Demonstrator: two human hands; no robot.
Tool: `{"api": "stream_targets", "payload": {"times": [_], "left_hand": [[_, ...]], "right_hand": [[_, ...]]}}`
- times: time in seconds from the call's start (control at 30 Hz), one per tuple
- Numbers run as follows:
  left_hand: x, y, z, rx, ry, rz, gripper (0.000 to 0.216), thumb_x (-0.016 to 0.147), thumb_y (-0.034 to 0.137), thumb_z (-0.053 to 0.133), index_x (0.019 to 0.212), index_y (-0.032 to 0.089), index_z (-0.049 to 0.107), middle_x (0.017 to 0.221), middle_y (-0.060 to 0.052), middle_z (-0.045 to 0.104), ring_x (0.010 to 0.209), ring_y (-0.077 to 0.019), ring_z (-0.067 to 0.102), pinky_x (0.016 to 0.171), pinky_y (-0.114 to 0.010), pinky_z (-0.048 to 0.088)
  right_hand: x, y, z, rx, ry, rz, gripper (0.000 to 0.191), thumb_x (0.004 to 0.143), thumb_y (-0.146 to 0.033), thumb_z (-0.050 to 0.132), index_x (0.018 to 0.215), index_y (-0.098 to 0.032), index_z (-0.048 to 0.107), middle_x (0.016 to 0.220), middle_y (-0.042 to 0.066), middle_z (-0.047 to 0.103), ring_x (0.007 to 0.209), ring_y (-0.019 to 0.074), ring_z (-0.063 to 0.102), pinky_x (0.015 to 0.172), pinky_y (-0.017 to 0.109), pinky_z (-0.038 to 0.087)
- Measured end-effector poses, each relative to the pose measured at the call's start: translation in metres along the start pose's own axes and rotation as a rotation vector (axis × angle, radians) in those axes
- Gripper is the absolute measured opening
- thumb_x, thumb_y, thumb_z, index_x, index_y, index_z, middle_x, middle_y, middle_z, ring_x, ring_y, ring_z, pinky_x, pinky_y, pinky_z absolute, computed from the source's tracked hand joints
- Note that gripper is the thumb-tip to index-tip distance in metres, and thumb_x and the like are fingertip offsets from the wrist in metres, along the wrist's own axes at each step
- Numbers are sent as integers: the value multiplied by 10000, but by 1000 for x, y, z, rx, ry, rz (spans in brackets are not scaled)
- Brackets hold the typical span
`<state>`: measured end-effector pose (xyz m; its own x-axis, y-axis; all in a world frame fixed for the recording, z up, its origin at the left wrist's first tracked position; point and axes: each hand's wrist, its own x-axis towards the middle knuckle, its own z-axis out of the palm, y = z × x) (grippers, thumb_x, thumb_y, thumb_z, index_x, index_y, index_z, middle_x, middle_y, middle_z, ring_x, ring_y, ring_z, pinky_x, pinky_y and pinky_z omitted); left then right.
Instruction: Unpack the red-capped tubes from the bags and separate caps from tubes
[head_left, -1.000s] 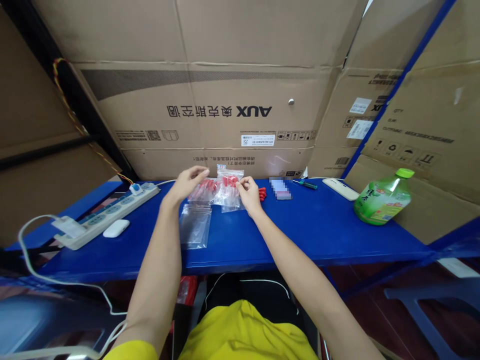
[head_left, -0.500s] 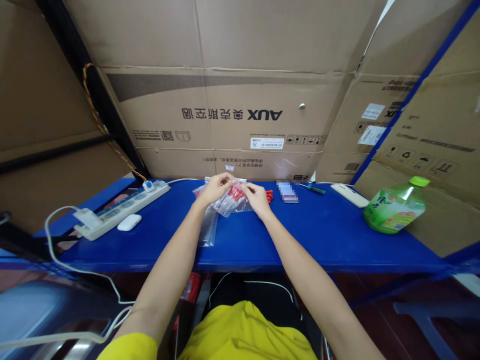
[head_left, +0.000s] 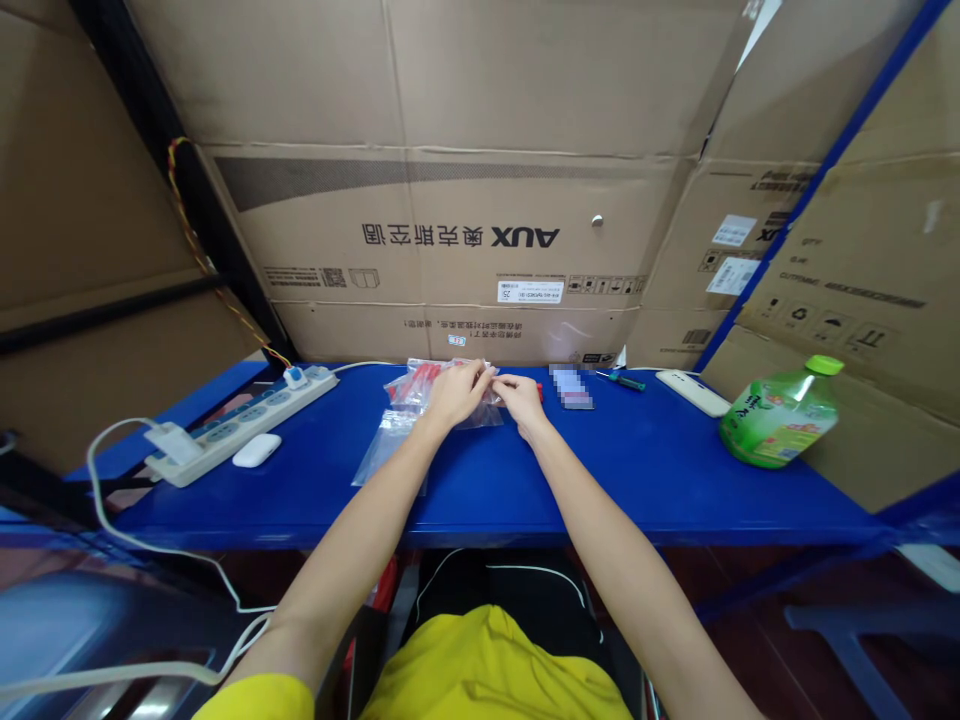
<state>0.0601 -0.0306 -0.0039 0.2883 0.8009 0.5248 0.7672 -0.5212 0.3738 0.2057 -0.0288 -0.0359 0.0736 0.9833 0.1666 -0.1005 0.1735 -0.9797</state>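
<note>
Lowered since half a second ago, the clear bag of red parts (head_left: 421,384) lies at frame centre on the blue table (head_left: 645,470), its long axis left to right and its pinched end rightward. The left hand (head_left: 454,392) and right hand (head_left: 520,398) both nip its edge with closed fingertips. Cardboard boxes (head_left: 465,240) wall the back, with a power strip (head_left: 240,420) at left and a green bottle (head_left: 780,412) at right.
</note>
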Motion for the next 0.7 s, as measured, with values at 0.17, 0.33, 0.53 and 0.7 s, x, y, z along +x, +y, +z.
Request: {"api": "stream_targets", "payload": {"times": [0.17,0.33,0.53,0.7], "left_hand": [[1,-8,6,-21,8,-88,355,1020,418,487,799,201,660,833,-118,739,771,-248,645,671,-336,347],[5,-14,11,-71,36,-83,312,1002,333,476,753,208,615,806,-115,713,755,-240,624,674,-337,358],[7,-8,10,-290,90,-84,241,950,284,493,721,208,511,709,-33,626,665,-171,535,654,-297,348],[7,-8,12,-362,129,-105,227,880,270,517,672,204,456,638,11,524,657,-145,468,639,-275,324]], "right_hand": [[-3,-1,1,-35,1,-7,316,618,-467,806,698,-170,733,680,12,706,669,168,631,624,273,522],[-3,-4,1,0,-24,21,352,607,-494,826,725,-184,706,711,15,701,691,169,621,595,269,514],[-2,-7,1,199,-82,130,318,661,-448,789,743,-216,590,676,-35,624,653,143,615,614,263,533],[-1,-5,6,171,-56,101,270,718,-431,742,759,-215,586,683,-33,607,657,150,610,634,289,566]]}}
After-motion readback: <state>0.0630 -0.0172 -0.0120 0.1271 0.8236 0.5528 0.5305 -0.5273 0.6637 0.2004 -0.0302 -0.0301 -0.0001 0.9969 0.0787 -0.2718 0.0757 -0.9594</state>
